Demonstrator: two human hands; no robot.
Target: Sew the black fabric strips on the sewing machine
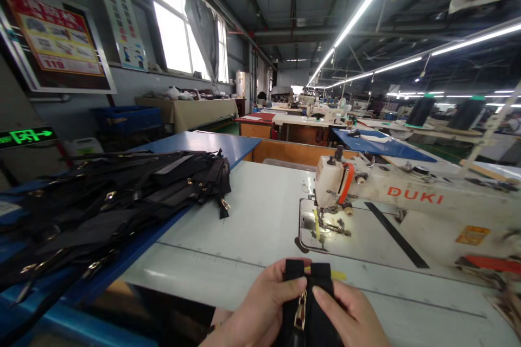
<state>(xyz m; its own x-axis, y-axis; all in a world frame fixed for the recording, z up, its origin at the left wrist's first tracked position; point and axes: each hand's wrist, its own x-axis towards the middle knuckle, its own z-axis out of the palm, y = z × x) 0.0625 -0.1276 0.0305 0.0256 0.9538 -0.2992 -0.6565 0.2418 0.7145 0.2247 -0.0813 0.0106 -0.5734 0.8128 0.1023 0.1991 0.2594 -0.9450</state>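
Both of my hands grip the top end of a black zippered fabric piece at the front edge of the sewing table. My left hand is closed on its left side, the thumb lying beside the zipper. On the right side, my right hand pinches the fabric with thumb and fingers. A gold zipper pull hangs between the two thumbs. The lower part of the piece runs out of view. Just beyond my hands stands a white sewing machine marked DUKI, its needle area lit.
A heap of black zippered pieces lies on a blue table at the left. A black strip rests on the machine bed. Along the front of the white tabletop runs a printed ruler. Thread cones stand at the right.
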